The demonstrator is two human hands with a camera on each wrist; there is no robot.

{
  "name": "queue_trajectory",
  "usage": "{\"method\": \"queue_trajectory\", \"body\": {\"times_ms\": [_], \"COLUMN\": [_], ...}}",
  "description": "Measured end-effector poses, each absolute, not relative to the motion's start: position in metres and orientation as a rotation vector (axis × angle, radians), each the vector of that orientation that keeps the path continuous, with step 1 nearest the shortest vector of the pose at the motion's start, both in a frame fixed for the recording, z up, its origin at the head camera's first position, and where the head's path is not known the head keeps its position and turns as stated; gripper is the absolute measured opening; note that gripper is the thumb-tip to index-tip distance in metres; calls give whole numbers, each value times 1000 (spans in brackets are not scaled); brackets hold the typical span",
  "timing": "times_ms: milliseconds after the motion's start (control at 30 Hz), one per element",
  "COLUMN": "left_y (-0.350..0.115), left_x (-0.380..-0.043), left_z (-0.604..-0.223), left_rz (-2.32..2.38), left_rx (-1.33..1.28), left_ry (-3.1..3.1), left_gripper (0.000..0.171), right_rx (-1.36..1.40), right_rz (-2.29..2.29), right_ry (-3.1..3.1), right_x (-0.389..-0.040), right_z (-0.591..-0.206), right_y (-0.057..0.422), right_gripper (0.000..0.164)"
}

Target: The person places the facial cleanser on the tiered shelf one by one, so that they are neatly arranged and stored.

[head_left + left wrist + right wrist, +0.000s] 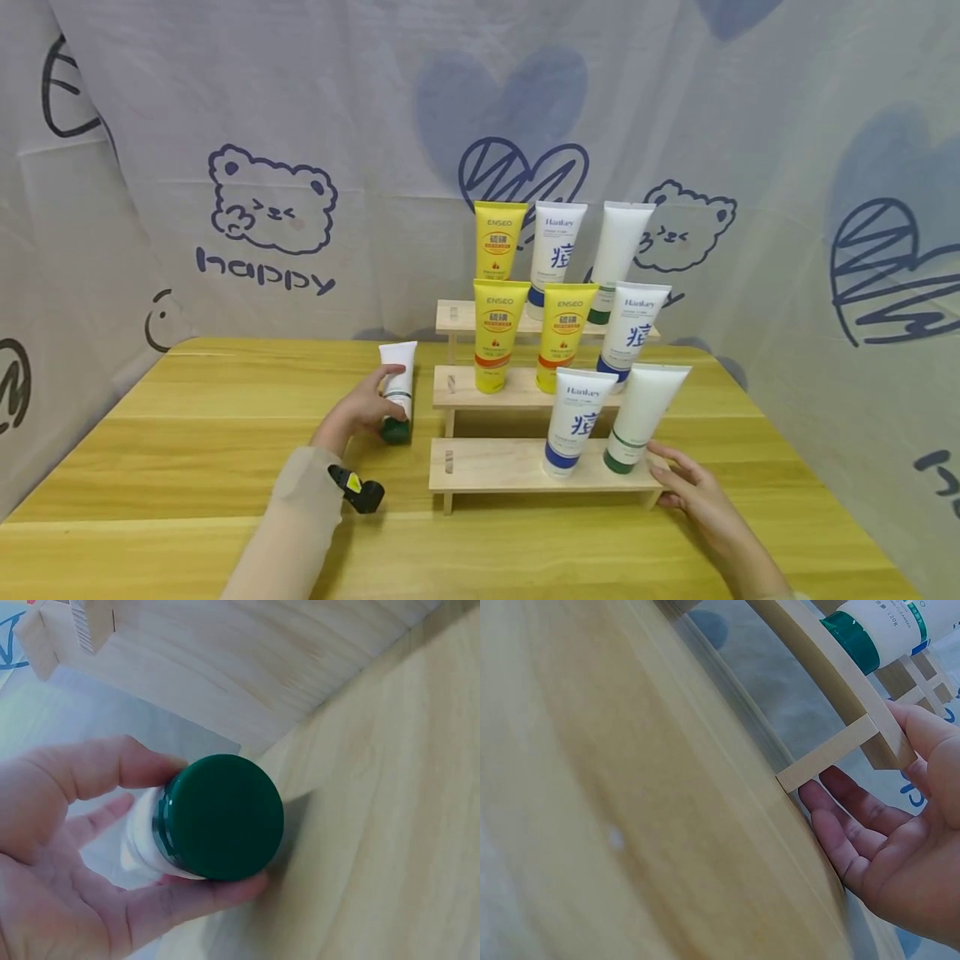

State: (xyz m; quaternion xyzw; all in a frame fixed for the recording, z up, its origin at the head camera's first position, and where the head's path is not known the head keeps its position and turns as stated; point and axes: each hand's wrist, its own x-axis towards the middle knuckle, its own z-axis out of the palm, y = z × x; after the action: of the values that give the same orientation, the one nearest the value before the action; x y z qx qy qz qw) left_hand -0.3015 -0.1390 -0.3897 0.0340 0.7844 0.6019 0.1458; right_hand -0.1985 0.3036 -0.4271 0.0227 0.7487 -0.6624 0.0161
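Observation:
In the head view, my left hand (367,404) grips a white squeeze tube (399,367) beside the left end of a tiered wooden stand. The tube's green cap (225,817) faces the left wrist camera, with thumb and fingers on opposite sides of it, close over the tabletop. My right hand (693,492) holds the right end of the stand's lowest shelf (487,467). Its thumb lies at the shelf end and its fingers curl below, near the leg (829,754). Just above that hand, a white tube with a green cap (647,408) stands on the lowest shelf.
A blue-capped white tube (581,412) shares the lowest shelf. Two yellow tubes (498,325) and a blue-capped white one (637,321) occupy the middle shelf. On top stand a yellow tube (498,237) and two white ones. A patterned curtain (375,167) hangs behind the wooden table (187,433).

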Motion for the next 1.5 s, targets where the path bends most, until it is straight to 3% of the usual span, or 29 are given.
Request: {"method": "queue_trajectory", "body": {"times_ms": [300, 733, 967, 1500], "left_y": [-147, -148, -149, -125], "left_x": [-299, -288, -280, -251], "left_z": [-398, -388, -380, -358], "left_rz": [1815, 1936, 2014, 2260], "left_rx": [175, 405, 524, 832], "left_ry": [2274, 2284, 2303, 2198], "left_gripper": [97, 95, 103, 101], "right_rx": [47, 42, 9, 64], "right_rz": [-2060, -2046, -2051, -2030], "right_ry": [2340, 2353, 2350, 2353], "right_x": [-199, -198, -198, -199], "right_z": [-428, -428, -429, -427], "right_y": [303, 304, 305, 304], "right_gripper": [31, 32, 36, 29]}}
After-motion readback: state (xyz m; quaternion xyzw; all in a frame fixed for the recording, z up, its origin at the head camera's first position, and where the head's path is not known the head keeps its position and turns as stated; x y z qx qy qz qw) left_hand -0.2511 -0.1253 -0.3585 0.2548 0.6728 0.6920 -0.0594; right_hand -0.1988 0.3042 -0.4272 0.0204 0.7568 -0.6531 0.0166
